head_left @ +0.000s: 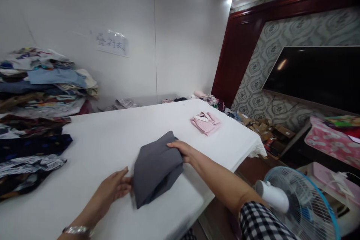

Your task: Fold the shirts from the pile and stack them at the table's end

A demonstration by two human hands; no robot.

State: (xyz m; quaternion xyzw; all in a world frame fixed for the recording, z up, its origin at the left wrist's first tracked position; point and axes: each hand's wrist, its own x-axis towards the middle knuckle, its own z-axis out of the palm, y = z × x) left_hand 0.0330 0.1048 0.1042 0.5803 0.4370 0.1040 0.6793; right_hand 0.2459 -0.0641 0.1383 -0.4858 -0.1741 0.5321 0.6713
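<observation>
A dark grey garment (157, 168), folded into a compact bundle, is raised at a tilt over the white table. My right hand (181, 150) grips its upper right edge, thumb on top and fingers underneath. At the garment's left edge is my left hand (119, 184), thumb and fingers apart; the fingertips reach the cloth, and part of them is hidden behind it. Farther back on the table lies a folded pink shirt (205, 123) with a white collar area, apart from both hands.
The white table (104, 138) runs back to a pale wall panel bearing a paper sign (112, 43). Stacked clothes (47, 82) rise on the left, with dark garments (30, 153) at the table's left side. A fan (300, 198) stands close on the right, near cardboard boxes (266, 129).
</observation>
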